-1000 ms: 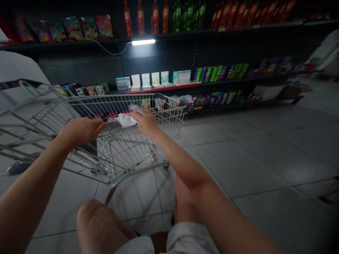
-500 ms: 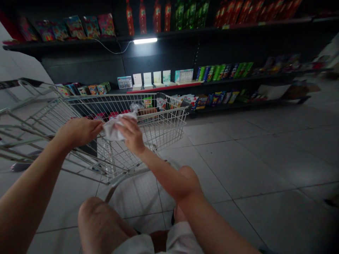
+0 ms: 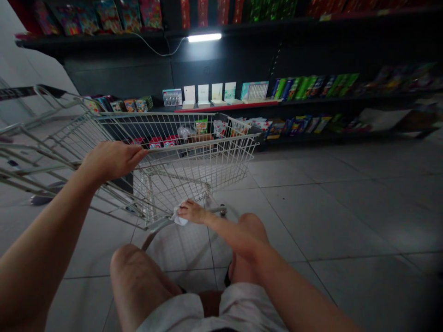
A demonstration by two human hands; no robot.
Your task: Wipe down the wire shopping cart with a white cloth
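A wire shopping cart [image 3: 221, 152] stands on the tiled floor in front of me, its basket tilted toward the left. My left hand [image 3: 110, 159] is closed over the top rim of the basket's near side. My right hand [image 3: 194, 212] is low at the bottom frame of the cart, fingers pressed on a small white cloth [image 3: 179, 217] against the lower bar. My bare knees show at the bottom of the view.
Dark store shelves [image 3: 242, 106] run behind the cart with boxes, cards and packets. A strip light [image 3: 204, 37] glows under the top shelf. A cart wheel [image 3: 223, 212] rests beside my right hand. Grey floor tiles [image 3: 328, 207] stretch to the right.
My right hand has dropped with the white cloth from the basket's top rim to the cart's lower frame. My left hand has stayed on the rim.
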